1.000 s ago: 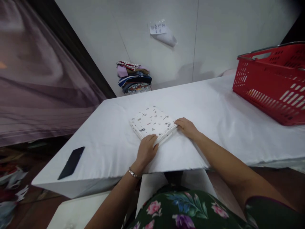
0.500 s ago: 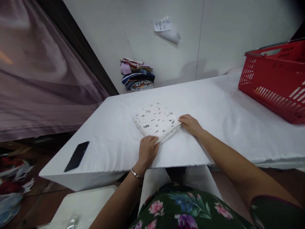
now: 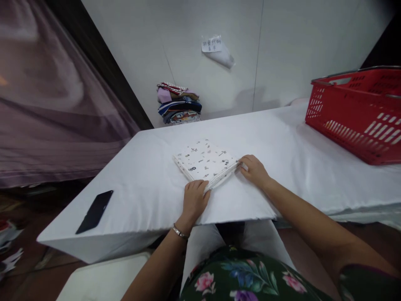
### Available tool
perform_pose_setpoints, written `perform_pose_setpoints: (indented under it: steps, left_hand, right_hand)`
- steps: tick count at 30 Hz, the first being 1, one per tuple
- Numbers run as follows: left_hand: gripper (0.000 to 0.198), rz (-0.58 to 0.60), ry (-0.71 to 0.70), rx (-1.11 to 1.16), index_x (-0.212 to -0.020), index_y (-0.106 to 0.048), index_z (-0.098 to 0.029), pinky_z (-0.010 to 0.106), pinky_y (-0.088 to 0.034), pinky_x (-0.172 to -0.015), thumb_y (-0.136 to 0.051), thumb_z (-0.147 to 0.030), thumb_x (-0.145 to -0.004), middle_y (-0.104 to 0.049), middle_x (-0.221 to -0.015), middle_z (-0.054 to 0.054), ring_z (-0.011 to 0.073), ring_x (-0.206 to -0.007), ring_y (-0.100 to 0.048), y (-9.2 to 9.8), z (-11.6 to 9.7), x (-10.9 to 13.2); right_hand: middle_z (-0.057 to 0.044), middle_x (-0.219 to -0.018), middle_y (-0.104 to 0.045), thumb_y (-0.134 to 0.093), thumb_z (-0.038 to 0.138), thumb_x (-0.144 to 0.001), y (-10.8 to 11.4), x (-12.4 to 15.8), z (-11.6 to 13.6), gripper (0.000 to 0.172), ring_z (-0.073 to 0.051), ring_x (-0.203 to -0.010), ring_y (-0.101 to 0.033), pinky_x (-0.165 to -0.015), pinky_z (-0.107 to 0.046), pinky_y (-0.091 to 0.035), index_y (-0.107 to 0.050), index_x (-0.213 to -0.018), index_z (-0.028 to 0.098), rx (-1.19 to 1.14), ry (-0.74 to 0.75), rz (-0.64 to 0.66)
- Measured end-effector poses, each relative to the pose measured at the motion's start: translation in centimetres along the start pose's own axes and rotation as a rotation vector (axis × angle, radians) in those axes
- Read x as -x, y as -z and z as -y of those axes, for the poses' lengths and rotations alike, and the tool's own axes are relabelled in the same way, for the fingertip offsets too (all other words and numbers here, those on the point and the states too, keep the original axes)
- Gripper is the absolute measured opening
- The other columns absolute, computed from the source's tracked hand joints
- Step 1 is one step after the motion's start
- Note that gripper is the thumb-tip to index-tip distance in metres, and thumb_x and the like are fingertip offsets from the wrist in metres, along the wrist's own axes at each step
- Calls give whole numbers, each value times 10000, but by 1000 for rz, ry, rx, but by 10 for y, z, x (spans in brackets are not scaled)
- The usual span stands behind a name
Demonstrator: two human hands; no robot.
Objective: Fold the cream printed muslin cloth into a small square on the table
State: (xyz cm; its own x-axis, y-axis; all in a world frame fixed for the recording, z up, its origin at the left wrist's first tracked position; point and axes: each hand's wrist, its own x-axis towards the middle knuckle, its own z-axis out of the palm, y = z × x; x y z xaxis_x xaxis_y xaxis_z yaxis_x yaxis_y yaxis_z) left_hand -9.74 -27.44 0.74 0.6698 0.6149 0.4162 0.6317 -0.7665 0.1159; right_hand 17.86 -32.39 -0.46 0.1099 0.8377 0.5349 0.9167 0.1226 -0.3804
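A folded white cloth [image 3: 206, 159] with small dark and tan prints lies flat on the white-covered table, turned so that one corner points toward me. My left hand [image 3: 194, 198] holds that near corner, its fingers on top and the thumb along the edge. At the right corner, my right hand [image 3: 253, 169] pinches the layered edge between thumb and fingers. Several layers show along the near edges. A bracelet circles my left wrist.
A dark phone-like slab [image 3: 95, 212] lies at the table's left end. Folded garments [image 3: 180, 103] are stacked at the back against the wall. To the right stands a red plastic basket [image 3: 354, 119]. A pinkish curtain [image 3: 59, 108] hangs on the left, beyond the table's edge [image 3: 103, 235].
My right hand has shifted slightly right, its thumb now showing at the cloth's corner. My left hand keeps its place on the near corner. The whole view has tilted a little.
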Motion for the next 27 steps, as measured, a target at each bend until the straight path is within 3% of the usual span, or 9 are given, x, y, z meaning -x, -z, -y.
perform_pose_setpoints:
  steps: [4,7,15,20,27]
  left_hand:
    - [238,-40,50,26,-1061,-587,-212,395,-381,-880,-526,-248,-834,-637,-1038,79,227,-986,-560,-4,2,-1]
    - [225,-78,65,40,-1047,-586,-209,386,-382,-875,-525,-227,-831,-642,-1025,70,223,-984,-563,-5,2,-2]
    - [214,-121,71,14,-1035,-576,-200,378,-382,-854,-524,-222,-829,-640,-1000,71,225,-956,-566,-5,0,-7]
    - [204,-101,48,7,-1015,-578,-198,383,-376,-857,-538,-212,-816,-641,-991,69,228,-954,-565,-5,0,-5]
    - [179,-110,114,82,-975,-592,-205,362,-396,-829,-550,-212,-801,-643,-951,46,214,-924,-574,-4,0,-7]
  right_hand:
    - [-115,-1278,-514,-555,274,-754,-10,2,-5,578,-282,-1169,-441,-959,-427,-375,-437,-1313,188,6,-101,63]
    - [-113,-1316,-501,-572,331,-759,-19,0,-11,640,-294,-1197,-434,-964,-442,-368,-389,-1357,194,-14,-166,131]
    - [-98,-1174,-602,-556,310,-782,-25,-8,-16,495,-263,-1065,-521,-909,-397,-400,-502,-1257,183,-2,-215,134]
    - [-45,-1030,-655,-504,176,-773,-23,-14,-17,309,-210,-938,-562,-831,-325,-425,-618,-1056,223,-38,-258,103]
    - [-77,-1000,-640,-500,165,-760,-18,-14,-13,266,-218,-906,-545,-794,-326,-410,-593,-1009,181,27,-274,73]
